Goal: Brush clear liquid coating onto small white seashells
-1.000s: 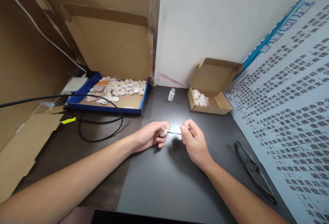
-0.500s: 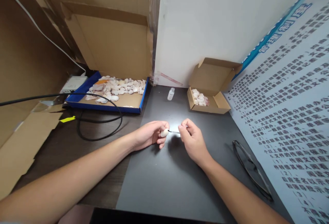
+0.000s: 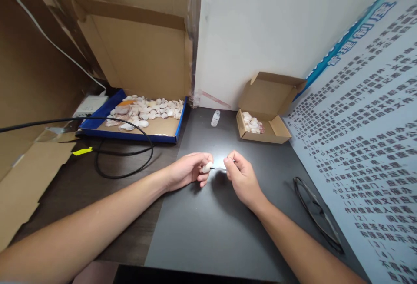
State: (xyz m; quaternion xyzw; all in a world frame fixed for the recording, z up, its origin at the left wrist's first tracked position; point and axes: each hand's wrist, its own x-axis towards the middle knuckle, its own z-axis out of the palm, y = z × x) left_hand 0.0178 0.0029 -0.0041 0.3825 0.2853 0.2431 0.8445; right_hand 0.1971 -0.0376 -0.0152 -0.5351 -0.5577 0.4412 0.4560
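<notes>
My left hand (image 3: 187, 172) pinches a small pale shell (image 3: 207, 167) between thumb and fingers, just above the dark mat (image 3: 211, 223). My right hand (image 3: 241, 179) is closed on a thin dark brush-like tool (image 3: 217, 169) whose tip touches the shell. Behind them stands a small clear bottle (image 3: 215, 118) without a cap. A small open cardboard box (image 3: 262, 114) with a few shells is at the back right. A blue-rimmed tray (image 3: 130, 134) with several shells lies at the back left.
A black cable (image 3: 124, 151) loops over the brown table left of the mat. A white power strip (image 3: 88, 105) sits by the tray. Dark-framed glasses (image 3: 314, 212) lie at the right, beside a leaning printed board (image 3: 368, 145). Cardboard sheets (image 3: 19, 184) cover the left.
My right hand has edged slightly left, closer to the shell, shortening the visible length of the tool. The view has shifted a little; nothing else moved.
</notes>
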